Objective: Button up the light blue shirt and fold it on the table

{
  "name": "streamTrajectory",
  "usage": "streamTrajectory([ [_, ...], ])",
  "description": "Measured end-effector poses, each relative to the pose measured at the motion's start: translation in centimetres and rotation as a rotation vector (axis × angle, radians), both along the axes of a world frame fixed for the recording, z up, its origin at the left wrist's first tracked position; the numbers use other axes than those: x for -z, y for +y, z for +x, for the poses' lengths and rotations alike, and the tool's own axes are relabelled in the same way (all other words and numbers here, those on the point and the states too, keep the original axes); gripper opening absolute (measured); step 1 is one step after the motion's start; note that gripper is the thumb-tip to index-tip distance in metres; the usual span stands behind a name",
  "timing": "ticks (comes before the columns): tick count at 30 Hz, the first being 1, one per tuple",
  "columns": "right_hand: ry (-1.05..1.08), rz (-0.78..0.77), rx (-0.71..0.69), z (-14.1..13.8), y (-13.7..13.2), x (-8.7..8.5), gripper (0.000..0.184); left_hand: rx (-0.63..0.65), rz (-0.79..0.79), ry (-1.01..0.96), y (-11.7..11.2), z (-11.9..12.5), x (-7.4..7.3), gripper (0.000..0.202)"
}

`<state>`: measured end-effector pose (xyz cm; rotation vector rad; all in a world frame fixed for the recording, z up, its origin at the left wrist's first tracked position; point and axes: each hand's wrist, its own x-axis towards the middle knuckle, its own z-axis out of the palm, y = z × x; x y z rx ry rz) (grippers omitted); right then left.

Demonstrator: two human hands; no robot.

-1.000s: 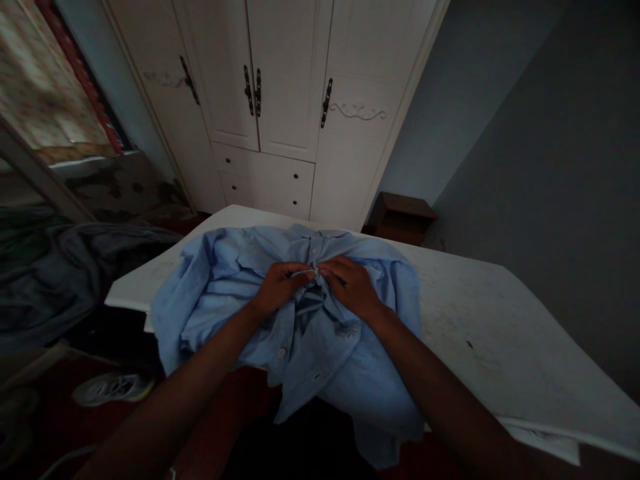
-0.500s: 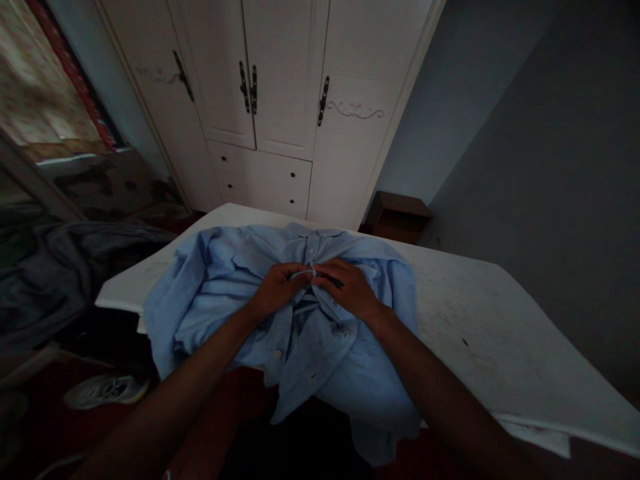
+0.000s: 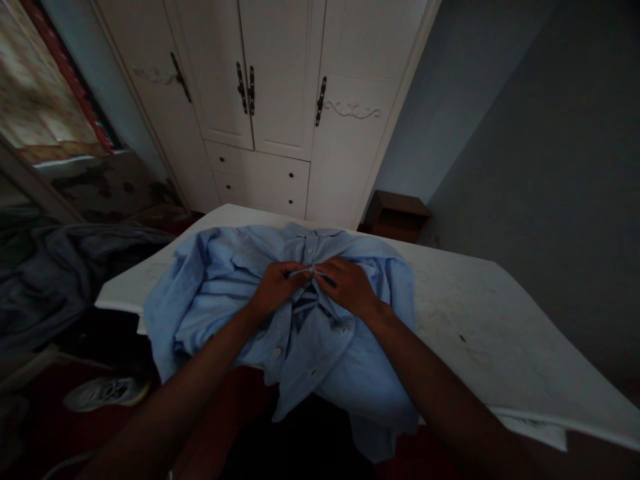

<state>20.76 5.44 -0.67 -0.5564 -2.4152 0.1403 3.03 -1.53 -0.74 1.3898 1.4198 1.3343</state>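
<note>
I see my left hand (image 3: 277, 288) and right hand (image 3: 349, 287) both pinching the front placket of the crumpled light-blue button-up cotton shirt (image 3: 215, 287), fingertips meeting mid-chest (placket running toward me, hands equally near), on the white bench (image 3: 475, 320).

Dim room, blue-grey walls (image 3: 525, 133). White wardrobe (image 3: 280, 80) at the far side: 4 doors with dark handles, 2 drawers below. Small brown cabinet (image 3: 397, 215) beside it, in the corner. White bench (image 3: 500, 333) in front. Dark cloth heap (image 3: 60, 280) at left, pale shoe (image 3: 105, 392) on reddish floor (image 3: 45, 433).
</note>
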Motion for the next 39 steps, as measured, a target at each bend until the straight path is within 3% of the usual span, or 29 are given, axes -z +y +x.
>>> streamTrajectory([
  [3, 0.003, 0.003, 0.029, 0.2, 0.1, 0.2, 0.018, -0.076, 0.037, -0.013, 0.0, 0.1, 0.0, 0.030],
  [8, 0.114, -0.091, -0.013, 0.0, 0.1, 0.4, 0.015, -0.051, 0.062, 0.035, -0.3, 0.4, -0.4, 0.027],
  [12, 0.200, -0.155, -0.014, 0.3, 0.0, -0.2, 0.010, -0.079, 0.083, 0.091, -0.7, 0.5, -0.8, 0.035],
  [17, 0.335, -0.140, 0.167, 1.1, -0.1, -1.5, 0.012, -0.181, 0.124, 0.189, -1.0, 0.8, -0.7, 0.046],
  [21, 0.347, -0.185, 0.226, 1.4, -0.1, -1.9, 0.010, -0.177, 0.123, 0.308, -1.0, 0.7, -0.4, 0.032],
  [24, 0.382, -0.290, 0.196, 1.8, 0.1, -2.1, 0.011, -0.144, 0.153, 0.390, -0.9, 0.5, -0.2, 0.021],
  [27, 0.357, -0.417, 0.116, 2.2, 0.3, -2.4, 0.021, -0.102, 0.190, 0.530, -0.8, 0.5, -0.1, 0.026],
  [31, 0.167, -0.509, -0.049, 2.6, 0.2, -3.1, 0.029, -0.078, 0.164, 0.666, -0.7, 0.7, 0.2, 0.039],
  [34, 0.121, -0.422, -0.095, 2.4, -0.2, -3.5, 0.025, -0.047, 0.199, 0.658, -0.6, 0.6, 0.5, 0.047],
  [37, 0.141, -0.267, -0.067, 1.8, -0.7, -3.4, 0.017, -0.012, 0.254, 0.630, -0.5, 0.4, 0.7, 0.038],
  [39, 0.089, -0.190, -0.055, 1.2, -0.9, -3.1, 0.023, 0.007, 0.275, 0.622, -0.4, 0.4, 0.6, 0.031],
])
